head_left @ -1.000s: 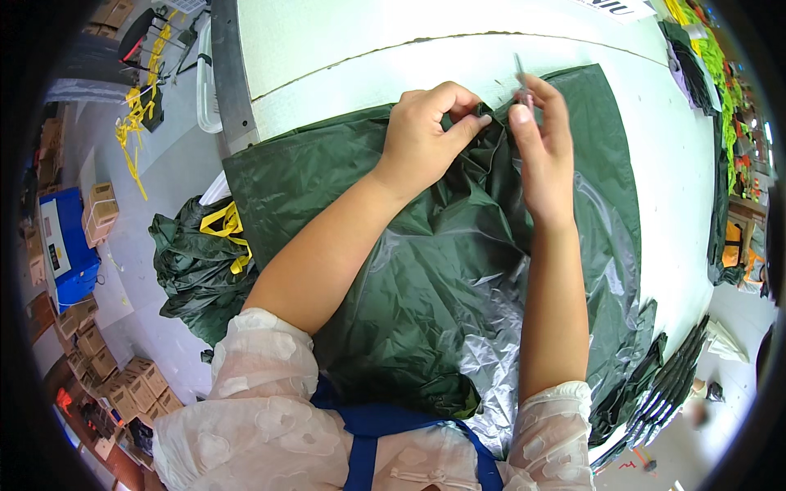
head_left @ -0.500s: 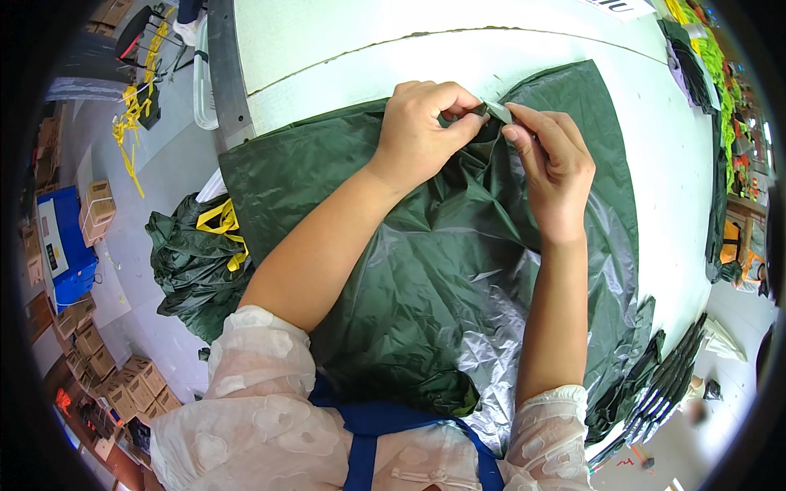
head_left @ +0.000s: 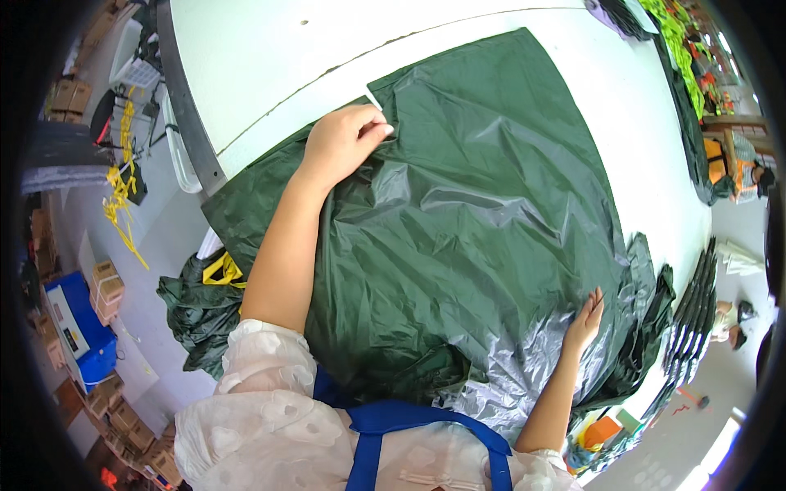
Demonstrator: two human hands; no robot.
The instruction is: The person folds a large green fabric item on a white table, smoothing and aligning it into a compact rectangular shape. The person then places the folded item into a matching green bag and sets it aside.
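"Where did we see the dark green cloth (head_left: 467,196)?"

"We saw it spread across the white table (head_left: 254,57), its near side reaching our blue apron (head_left: 401,416)."

"And our left hand (head_left: 340,146)?"

"We had its thumb and fingers pinched together on the cloth's far edge."

"Our right hand (head_left: 582,327)?"

"It was near the silvery fabric (head_left: 524,352), fingers slightly curled; we couldn't tell whether they held anything."
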